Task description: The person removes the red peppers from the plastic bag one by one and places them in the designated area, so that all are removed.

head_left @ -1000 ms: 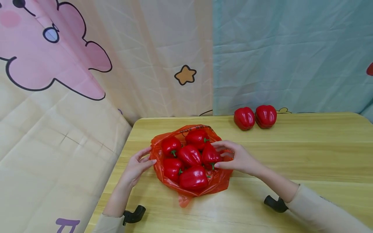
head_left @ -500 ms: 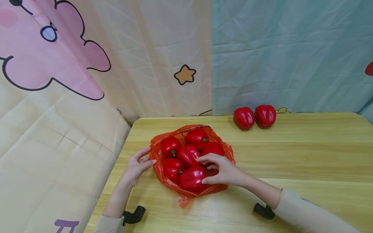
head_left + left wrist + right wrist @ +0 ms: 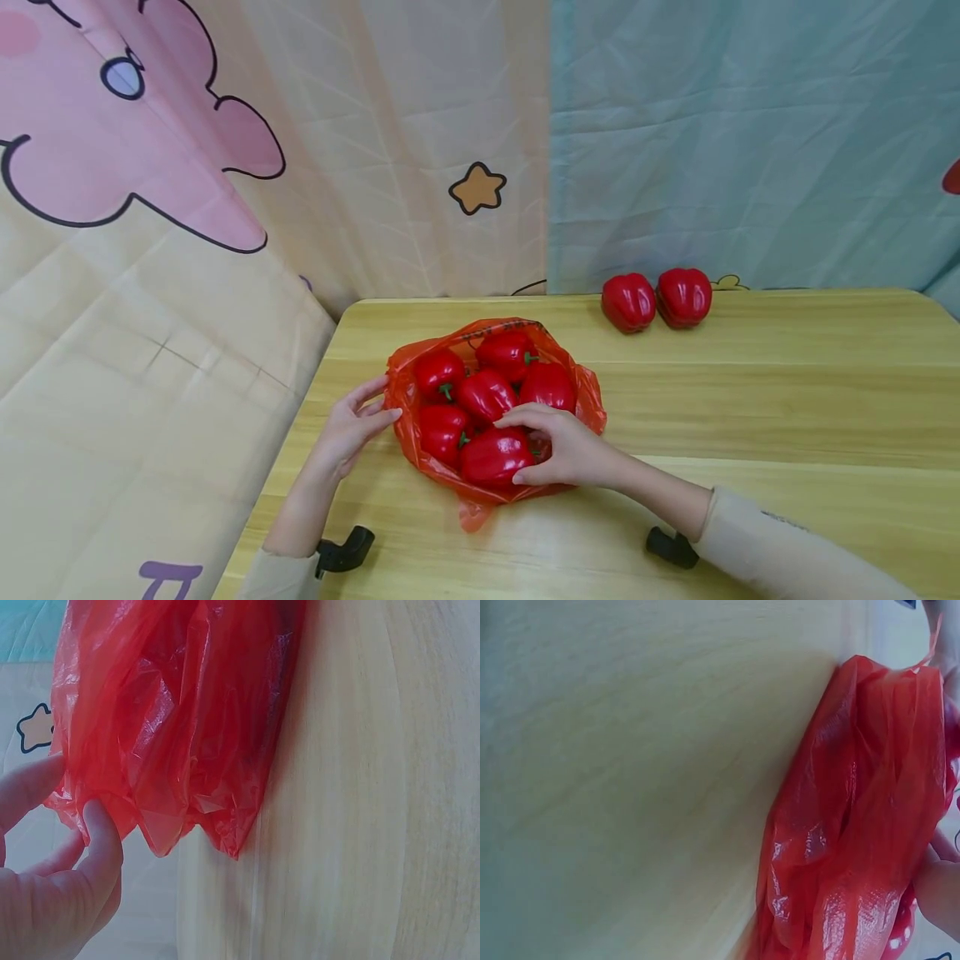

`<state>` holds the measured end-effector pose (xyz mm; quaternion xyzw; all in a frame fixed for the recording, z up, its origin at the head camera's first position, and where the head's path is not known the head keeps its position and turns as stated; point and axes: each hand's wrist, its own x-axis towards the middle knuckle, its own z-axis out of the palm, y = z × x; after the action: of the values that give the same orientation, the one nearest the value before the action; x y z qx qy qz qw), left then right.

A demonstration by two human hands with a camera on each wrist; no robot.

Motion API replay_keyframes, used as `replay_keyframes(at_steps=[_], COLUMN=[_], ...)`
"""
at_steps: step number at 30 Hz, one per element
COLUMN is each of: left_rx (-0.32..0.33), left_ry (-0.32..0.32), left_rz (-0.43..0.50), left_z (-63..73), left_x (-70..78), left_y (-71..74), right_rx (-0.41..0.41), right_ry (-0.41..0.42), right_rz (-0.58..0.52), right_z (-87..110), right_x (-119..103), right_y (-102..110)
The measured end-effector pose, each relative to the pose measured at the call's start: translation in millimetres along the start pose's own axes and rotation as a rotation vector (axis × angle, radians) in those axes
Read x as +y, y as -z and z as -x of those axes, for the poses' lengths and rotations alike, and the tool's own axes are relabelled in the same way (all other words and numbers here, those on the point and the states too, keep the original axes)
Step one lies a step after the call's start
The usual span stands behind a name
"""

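A red plastic bag (image 3: 592, 400) stands on the table with its mouth spread wide, and several red bell peppers (image 3: 486, 395) with green stems lie inside. My left hand (image 3: 352, 429) holds the bag's left rim between thumb and fingers. In the left wrist view, the thumb of that hand (image 3: 67, 885) lies against the red film (image 3: 172, 712). My right hand (image 3: 566, 446) reaches into the mouth, its thumb and fingers curved round the right end of the front bell pepper (image 3: 491, 457). The right wrist view shows the bag's crumpled side (image 3: 855, 847); most of the right hand is outside it.
Two more red bell peppers, one (image 3: 628, 303) beside the other (image 3: 684, 297), lie at the back edge of the wooden table (image 3: 780, 400). Printed curtains (image 3: 480, 100) hang behind the table and along its left side.
My right hand has left the pepper at the bag's right side and moved toward me and left, onto the front pepper. My left hand stays at the rim.
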<state>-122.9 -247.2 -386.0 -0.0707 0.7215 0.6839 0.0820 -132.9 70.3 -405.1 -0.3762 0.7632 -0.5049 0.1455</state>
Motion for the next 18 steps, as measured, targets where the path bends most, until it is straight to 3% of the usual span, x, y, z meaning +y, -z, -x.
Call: replay_keyframes(at_steps=[10, 18], left_rx=[-0.006, -0.005], left_ry=[-0.006, 0.001], left_rz=[0.007, 0.007], left_z=[-0.3, 0.6], left_x=[0.3, 0.8], left_y=[-0.4, -0.6], right_rx=[-0.044, -0.032], right_ry=[-0.05, -0.049], right_rz=[0.099, 0.151], right_z=[-0.7, 1.2], right_x=[-4.8, -5.2], right_y=[-0.7, -2.2])
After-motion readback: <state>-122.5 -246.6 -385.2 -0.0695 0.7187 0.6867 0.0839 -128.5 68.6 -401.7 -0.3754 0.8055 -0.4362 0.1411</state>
